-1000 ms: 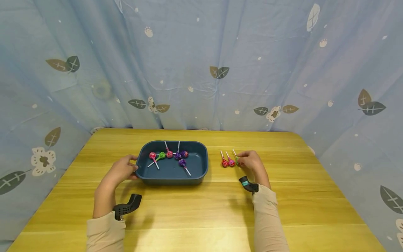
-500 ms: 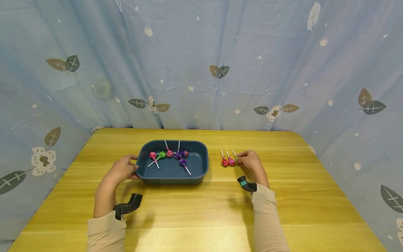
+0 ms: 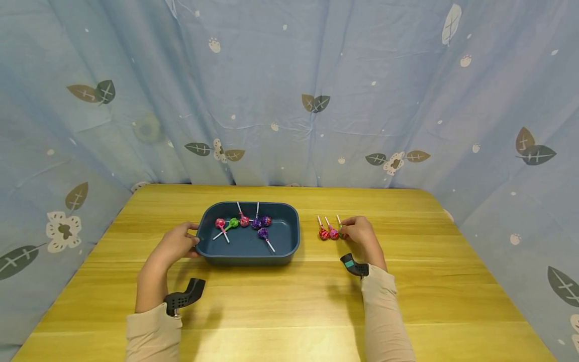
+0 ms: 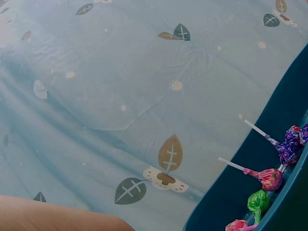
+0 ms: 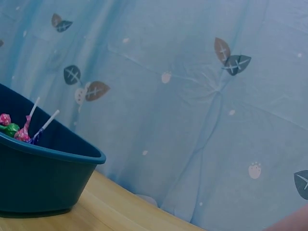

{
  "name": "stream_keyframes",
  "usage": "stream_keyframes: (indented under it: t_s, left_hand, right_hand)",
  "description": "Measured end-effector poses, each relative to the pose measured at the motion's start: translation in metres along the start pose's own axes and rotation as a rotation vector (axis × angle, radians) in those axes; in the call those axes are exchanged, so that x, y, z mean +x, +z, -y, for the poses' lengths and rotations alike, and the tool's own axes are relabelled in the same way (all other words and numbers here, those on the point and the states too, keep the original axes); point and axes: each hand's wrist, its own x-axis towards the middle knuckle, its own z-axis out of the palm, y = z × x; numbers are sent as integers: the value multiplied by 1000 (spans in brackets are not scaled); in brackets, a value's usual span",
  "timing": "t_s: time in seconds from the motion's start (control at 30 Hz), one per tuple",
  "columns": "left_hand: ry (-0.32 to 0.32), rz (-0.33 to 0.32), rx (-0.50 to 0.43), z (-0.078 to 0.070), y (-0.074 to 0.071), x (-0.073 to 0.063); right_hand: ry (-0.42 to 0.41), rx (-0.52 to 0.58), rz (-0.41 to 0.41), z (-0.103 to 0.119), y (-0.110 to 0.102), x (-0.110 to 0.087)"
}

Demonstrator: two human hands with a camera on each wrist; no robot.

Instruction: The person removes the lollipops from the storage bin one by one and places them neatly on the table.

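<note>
On the left, my left hand (image 3: 175,243) grips the left end of a dark blue rectangular bin (image 3: 249,261), thumb and fingers at its rim. Several wrapped lollipops lie in the bin: pink ones, a green lollipop (image 3: 232,222) and purple ones, with white sticks. To the right of the bin, my right hand (image 3: 362,232) pinches a green lollipop (image 3: 339,220) at its head, which the fingers partly hide. Just left of it a red lollipop (image 3: 323,234) and a pink lollipop (image 3: 333,234) lie side by side, sticks pointing away.
Everything stands on a yellow wooden table (image 3: 280,311). A blue curtain (image 3: 271,90) with leaf prints hangs behind its back edge and along both sides. Each wrist carries a black camera mount (image 3: 184,296).
The green lollipop's stick has shifted slightly to the right in my right hand. My left hand and the bin have stayed in place.
</note>
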Motion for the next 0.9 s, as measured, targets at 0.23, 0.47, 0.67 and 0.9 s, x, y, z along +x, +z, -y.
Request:
stream_keyframes:
  t_s: [0.23, 0.47, 0.67, 0.9]
  left_hand:
    - [-12, 4, -7, 0, -1, -1]
    - [-10, 9, -2, 0, -2, 0]
    - [-12, 6, -2, -3, -1, -1]
    - [-3, 3, -6, -2, 1, 0]
  right_hand:
    - [12, -1, 6, 0, -1, -2]
    - [-14, -31, 11, 1, -3, -4]
    - [-7, 35, -18, 4, -6, -7]
    - [-116, -29, -137, 9, -2, -7]
